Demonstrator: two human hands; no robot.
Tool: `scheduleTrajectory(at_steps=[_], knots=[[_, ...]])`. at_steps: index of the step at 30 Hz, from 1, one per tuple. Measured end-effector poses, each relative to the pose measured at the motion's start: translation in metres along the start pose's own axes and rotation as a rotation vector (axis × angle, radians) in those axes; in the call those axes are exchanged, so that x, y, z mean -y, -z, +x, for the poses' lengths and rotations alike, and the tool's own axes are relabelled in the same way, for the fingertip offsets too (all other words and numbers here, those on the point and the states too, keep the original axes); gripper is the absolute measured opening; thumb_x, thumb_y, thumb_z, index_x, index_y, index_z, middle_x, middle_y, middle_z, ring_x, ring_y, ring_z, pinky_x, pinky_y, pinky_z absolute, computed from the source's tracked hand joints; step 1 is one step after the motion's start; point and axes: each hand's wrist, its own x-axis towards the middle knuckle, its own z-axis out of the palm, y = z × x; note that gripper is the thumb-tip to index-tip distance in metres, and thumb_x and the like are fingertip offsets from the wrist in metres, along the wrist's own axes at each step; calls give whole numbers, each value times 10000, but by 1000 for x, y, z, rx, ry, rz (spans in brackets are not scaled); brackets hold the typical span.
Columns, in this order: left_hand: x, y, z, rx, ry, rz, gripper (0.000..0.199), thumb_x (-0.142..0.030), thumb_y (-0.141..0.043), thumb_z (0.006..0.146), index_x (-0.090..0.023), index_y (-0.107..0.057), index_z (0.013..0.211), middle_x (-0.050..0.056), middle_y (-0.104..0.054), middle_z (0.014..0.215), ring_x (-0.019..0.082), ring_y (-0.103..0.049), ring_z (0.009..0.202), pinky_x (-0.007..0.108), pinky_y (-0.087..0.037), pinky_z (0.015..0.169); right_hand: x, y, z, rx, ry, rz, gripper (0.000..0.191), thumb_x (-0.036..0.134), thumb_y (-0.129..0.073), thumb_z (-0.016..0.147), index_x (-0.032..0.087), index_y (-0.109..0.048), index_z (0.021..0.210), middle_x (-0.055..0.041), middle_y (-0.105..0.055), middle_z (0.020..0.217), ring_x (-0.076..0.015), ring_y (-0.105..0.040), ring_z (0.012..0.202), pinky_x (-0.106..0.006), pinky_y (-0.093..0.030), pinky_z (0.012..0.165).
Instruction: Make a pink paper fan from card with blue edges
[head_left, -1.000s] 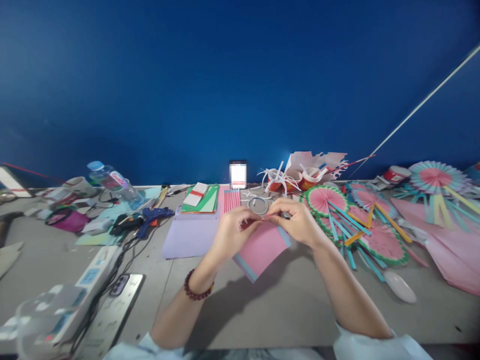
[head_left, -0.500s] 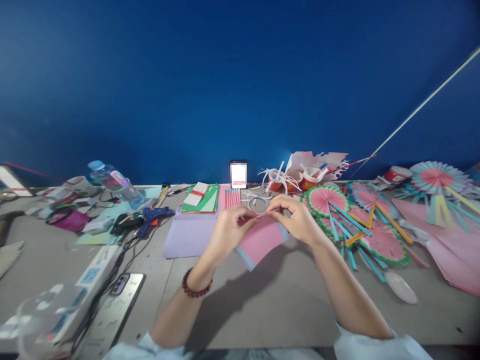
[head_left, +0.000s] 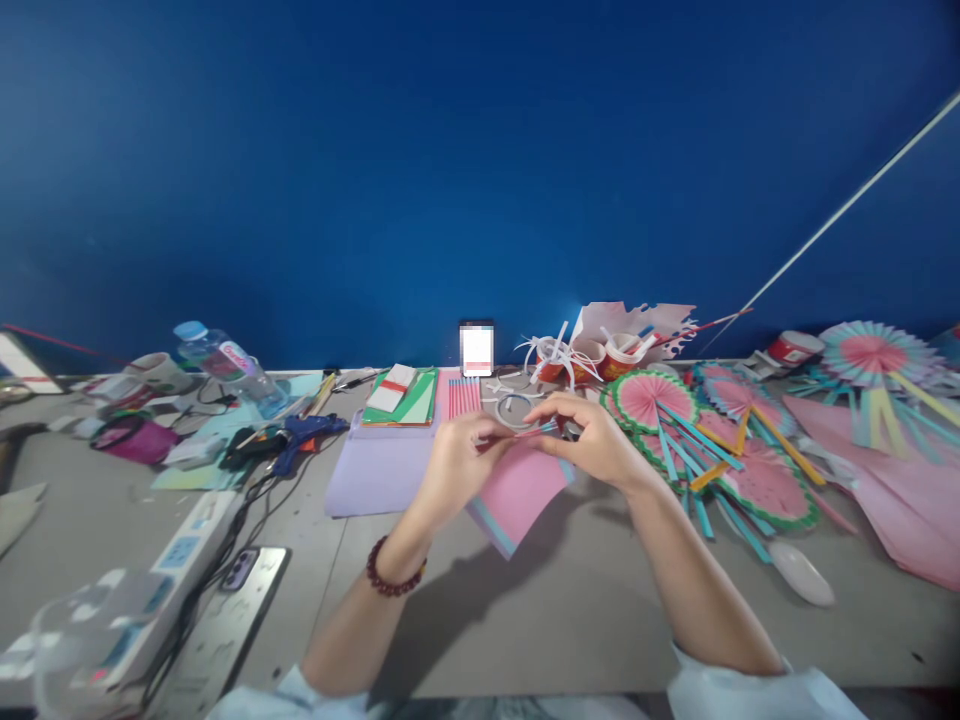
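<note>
A pink sheet of paper (head_left: 521,492) with light blue edge strips hangs tilted between my hands, above the grey table. My left hand (head_left: 466,455) is closed on its upper left edge, thumb and fingers pressed together. At the upper right edge, my right hand (head_left: 585,437) pinches the same sheet. A narrow folded band shows along the top of the paper, between the two sets of fingertips. Just behind the hands lies a pale ring-shaped coil (head_left: 514,408).
Watermelon-patterned paper fans (head_left: 772,485) and a white spoon (head_left: 801,575) lie to the right. Purple paper (head_left: 375,475) and green sheets (head_left: 420,397) are at left, beyond a phone (head_left: 251,600), power strip (head_left: 176,570) and glue gun (head_left: 304,440). Paper cups (head_left: 589,360) stand at the back.
The top edge of the pink paper now shows a folded band. The right fingers have shifted slightly, and the sheet's lower corner hangs a little lower. Both hands keep their hold.
</note>
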Motion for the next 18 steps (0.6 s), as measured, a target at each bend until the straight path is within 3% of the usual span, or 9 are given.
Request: scheduleTrajectory(at_steps=[9,18], knots=[[0,4,3,93,-13,3,117,-278,-646,831,-198,-728,854,59,-708,820,174,-649,746,267,-507,652,-4,-1,-1,-47,31,-27,260,451,-635,816,209,-711,759,-48,-630,798,-186,-573,768,-332,-448,701],[1,10,5,100,14,16,85,-245,-659,810,-197,-716,768,43,-711,783,169,-651,735,254,-497,650,-6,1,-2,-77,-3,-88,166,347,-646,819,221,-728,749,-16,-558,717,-157,-535,700,-291,-419,636]])
